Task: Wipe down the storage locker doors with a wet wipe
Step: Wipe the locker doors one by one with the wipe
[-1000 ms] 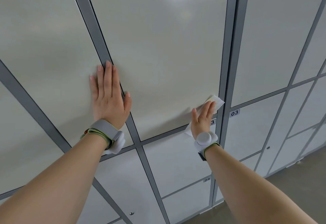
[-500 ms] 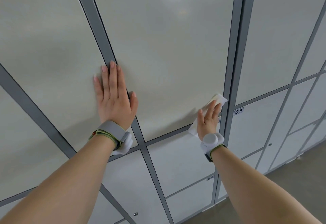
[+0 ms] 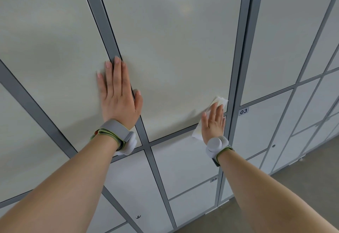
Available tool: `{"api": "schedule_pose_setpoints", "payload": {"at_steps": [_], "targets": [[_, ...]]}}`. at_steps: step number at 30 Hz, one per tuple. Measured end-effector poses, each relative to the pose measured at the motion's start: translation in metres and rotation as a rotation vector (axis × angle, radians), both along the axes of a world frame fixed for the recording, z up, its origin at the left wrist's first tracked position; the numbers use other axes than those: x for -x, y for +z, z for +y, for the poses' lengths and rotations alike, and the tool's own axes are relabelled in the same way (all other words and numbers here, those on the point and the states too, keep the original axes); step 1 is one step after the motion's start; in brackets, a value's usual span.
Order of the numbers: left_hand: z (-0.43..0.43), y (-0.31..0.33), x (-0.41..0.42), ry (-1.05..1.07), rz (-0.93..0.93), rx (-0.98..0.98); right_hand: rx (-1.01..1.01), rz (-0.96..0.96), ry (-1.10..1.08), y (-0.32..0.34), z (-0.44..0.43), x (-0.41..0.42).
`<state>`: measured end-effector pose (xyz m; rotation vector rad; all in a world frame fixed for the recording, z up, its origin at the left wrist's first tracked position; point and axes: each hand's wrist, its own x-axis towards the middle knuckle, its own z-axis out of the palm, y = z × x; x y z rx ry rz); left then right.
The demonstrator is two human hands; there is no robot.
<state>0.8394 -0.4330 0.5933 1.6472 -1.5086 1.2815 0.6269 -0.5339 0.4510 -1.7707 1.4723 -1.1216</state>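
A large pale grey locker door (image 3: 174, 49) fills the middle of the view, framed by darker grey bars. My right hand (image 3: 213, 121) lies flat with straight fingers at the door's lower right corner and presses a white wet wipe (image 3: 219, 101) against it. The wipe sticks out above the fingertips and below the palm. My left hand (image 3: 119, 93) rests flat across the vertical frame bar at the door's left edge, fingers straight and together.
Smaller locker doors sit below, one labelled 24 (image 3: 213, 179), and a column to the right starts with door 03 (image 3: 243, 111). Small round locks (image 3: 138, 216) show on lower doors. Grey floor (image 3: 302, 177) lies at lower right.
My right hand with the wipe has slid slightly down over the door's lower right corner. The left hand stays pressed in the same spot. The view has shifted a little.
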Motion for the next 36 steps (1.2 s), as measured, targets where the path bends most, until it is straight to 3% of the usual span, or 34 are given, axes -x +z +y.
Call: {"api": "schedule_pose_setpoints", "payload": {"at_steps": [2,4,12,20,31,36], "targets": [[0.002,0.000,0.000,-0.015,0.003,-0.011,-0.012,-0.162,0.050,0.006,0.000,-0.005],[0.005,0.001,-0.001,-0.038,-0.002,-0.020,-0.012,-0.205,0.085,0.007,0.008,-0.015],[0.025,-0.006,-0.020,-0.020,0.019,-0.043,0.173,-0.065,0.245,-0.016,0.034,-0.033],[0.019,-0.015,-0.027,0.008,-0.012,-0.024,0.031,-0.241,0.081,0.007,0.016,-0.029],[0.017,-0.018,-0.029,0.021,-0.031,0.001,0.234,0.173,0.229,-0.016,0.050,-0.049],[0.018,-0.017,-0.029,0.021,-0.040,-0.009,0.073,0.015,0.031,0.006,0.026,-0.039]]}}
